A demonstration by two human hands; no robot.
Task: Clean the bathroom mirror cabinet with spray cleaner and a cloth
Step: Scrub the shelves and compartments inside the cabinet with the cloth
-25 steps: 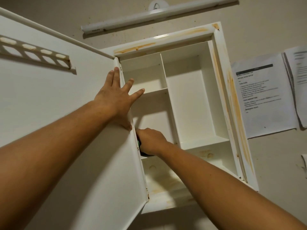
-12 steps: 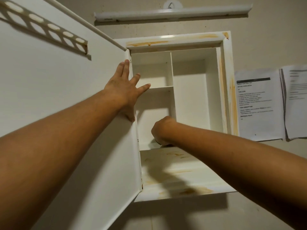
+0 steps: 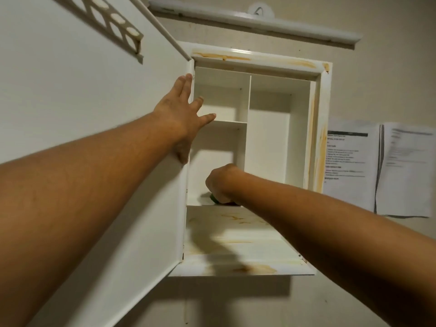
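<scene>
The white mirror cabinet [image 3: 320, 128] hangs on the wall with its door [image 3: 94, 114] swung open to the left. Orange-brown stains streak its frame and underside. My left hand [image 3: 181, 112] lies flat with spread fingers against the door's inner edge. My right hand [image 3: 219, 185] is inside the lower left compartment, fingers curled down on a small green cloth [image 3: 213, 198] that presses on the shelf. Only a sliver of the cloth shows under the hand. No spray bottle is in view.
A long white light fixture [image 3: 254, 22] runs above the cabinet. Printed paper sheets [image 3: 349, 161] hang on the wall to the right. A perforated rack [image 3: 111, 24] is fixed on the inside of the door at the top left.
My view has tipped lower under the cabinet, showing more of its stained underside. My right hand has shifted right along the lower left shelf. My left hand stays on the door edge.
</scene>
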